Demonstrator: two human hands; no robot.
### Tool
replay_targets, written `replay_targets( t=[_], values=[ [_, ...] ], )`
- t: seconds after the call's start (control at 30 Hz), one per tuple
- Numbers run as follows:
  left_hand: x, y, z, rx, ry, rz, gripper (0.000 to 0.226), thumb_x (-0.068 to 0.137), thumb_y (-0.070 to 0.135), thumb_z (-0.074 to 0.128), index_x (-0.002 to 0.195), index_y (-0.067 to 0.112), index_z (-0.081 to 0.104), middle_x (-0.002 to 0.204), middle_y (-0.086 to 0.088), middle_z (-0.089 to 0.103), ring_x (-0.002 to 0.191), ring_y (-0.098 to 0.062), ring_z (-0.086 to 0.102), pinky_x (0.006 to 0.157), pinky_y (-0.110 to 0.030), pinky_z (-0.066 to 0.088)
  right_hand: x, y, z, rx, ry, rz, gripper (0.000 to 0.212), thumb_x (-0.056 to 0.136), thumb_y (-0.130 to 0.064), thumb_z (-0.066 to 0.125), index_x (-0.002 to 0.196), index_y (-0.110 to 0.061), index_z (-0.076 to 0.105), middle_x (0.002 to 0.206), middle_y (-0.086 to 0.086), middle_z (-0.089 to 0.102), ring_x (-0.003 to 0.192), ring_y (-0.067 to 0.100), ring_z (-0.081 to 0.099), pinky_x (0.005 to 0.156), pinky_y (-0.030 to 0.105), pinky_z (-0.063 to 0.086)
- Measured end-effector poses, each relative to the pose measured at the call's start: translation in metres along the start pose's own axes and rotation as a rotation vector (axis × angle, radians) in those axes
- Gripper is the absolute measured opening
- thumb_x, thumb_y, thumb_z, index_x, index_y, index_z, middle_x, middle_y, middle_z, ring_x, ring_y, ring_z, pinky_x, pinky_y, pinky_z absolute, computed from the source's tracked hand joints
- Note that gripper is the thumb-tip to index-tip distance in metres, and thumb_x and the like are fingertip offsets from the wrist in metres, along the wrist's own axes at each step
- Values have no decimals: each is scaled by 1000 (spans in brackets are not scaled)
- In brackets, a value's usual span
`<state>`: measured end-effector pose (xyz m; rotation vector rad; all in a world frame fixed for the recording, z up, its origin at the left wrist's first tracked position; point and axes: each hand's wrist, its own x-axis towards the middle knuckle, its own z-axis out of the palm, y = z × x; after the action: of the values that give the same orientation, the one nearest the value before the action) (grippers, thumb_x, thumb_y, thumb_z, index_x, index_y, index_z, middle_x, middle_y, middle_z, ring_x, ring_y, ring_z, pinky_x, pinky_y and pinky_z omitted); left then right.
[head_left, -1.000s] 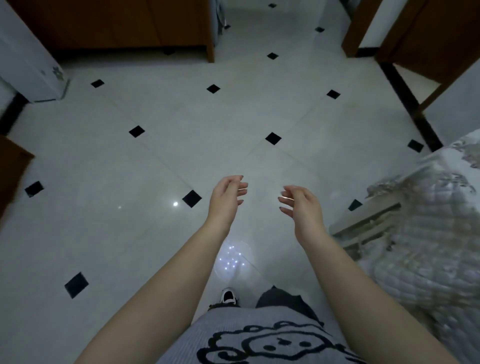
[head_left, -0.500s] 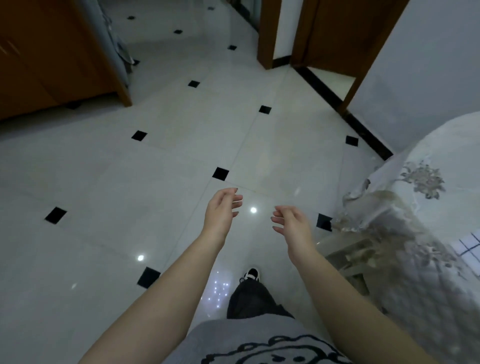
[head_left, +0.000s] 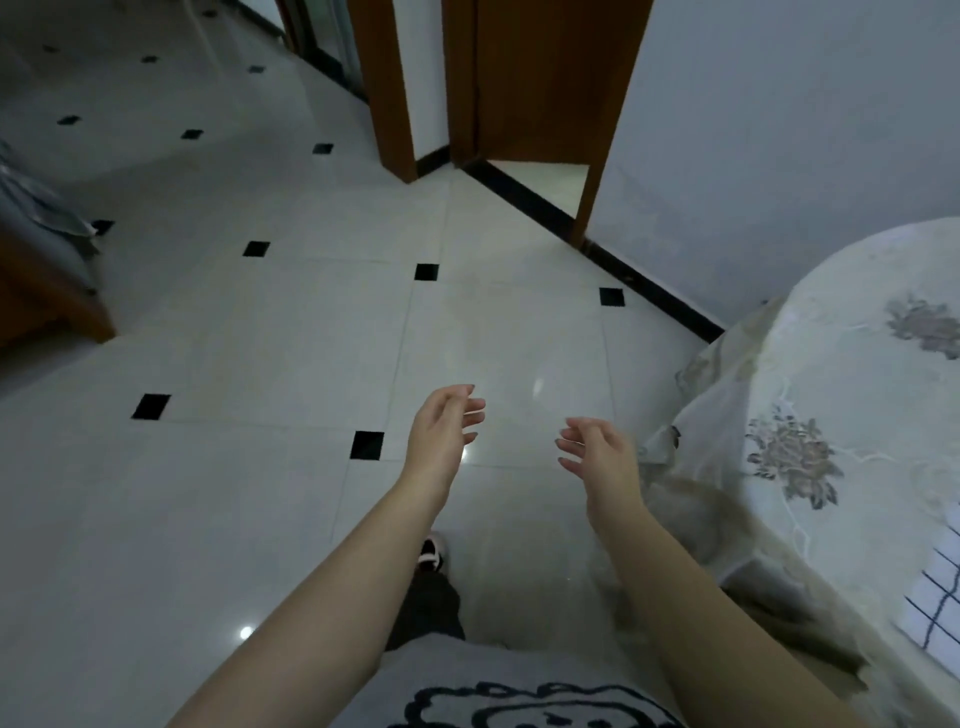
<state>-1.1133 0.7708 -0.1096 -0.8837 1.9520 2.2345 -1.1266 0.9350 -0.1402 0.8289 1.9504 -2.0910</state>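
I have only one view to work from, a wide camera on the person's head, tilted forward and down, close above the left hand (head_left: 439, 434) and right hand (head_left: 605, 460) — tiled floor (head_left: 249, 499) farther off, flowered cloth (head_left: 852, 395) at the right edge.

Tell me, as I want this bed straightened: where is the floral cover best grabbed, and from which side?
Probably the drooping corner of the floral cover, nearest the right hand, approached from the floor side. There it hangs down in loose folds that are easy to pinch; on top it lies flat.
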Motion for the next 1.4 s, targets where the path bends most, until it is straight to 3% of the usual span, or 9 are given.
replay_targets(
  t=[0.43, 0.63, 1.07, 1.27, 1.4],
  values=[
    [224, 105, 81, 174, -320, 56, 23, 99, 25, 45, 107, 15, 63, 107, -9, 68, 101, -23, 65, 92, -40, 50, 160, -96, 74, 63, 261, -43, 22, 96, -11, 47, 105, 1, 64, 89, 10, 62, 84, 23, 62, 73, 34, 52],
    [292, 141, 138, 275, -471, 57, 19, 98, 28, 45, 99, 22, 63, 106, -6, 69, 101, -21, 65, 91, -39, 52, 202, -130, 81, 119, 414, -55, 18, 97, -13, 48, 99, -5, 64, 86, 6, 63, 81, 20, 62, 76, 35, 53],
    [379, 154, 331, 453, -801, 51, 20, 98, 31, 46, 98, 21, 63, 104, -4, 68, 100, -18, 65, 92, -38, 52, 335, -174, 7, 260, 721, 5, 23, 98, -17, 46, 102, -6, 66, 92, 7, 65, 85, 18, 63, 76, 31, 53],
    [397, 180, 455, 471, -927, 83, 21, 99, 27, 45, 90, 21, 63, 98, -5, 70, 93, -20, 64, 87, -37, 50, 393, -230, -59, 364, 839, -59, 21, 97, -17, 49, 83, -15, 65, 83, 9, 65, 77, 21, 61, 70, 33, 50],
    [388, 180, 524, 501, -1044, 79, 22, 100, 28, 43, 89, 24, 61, 96, -1, 70, 92, -17, 64, 86, -37, 47, 402, -254, -107, 443, 990, -84, 21, 96, -15, 50, 82, -12, 65, 83, 9, 65, 78, 22, 62, 72, 37, 52]
  ],
)
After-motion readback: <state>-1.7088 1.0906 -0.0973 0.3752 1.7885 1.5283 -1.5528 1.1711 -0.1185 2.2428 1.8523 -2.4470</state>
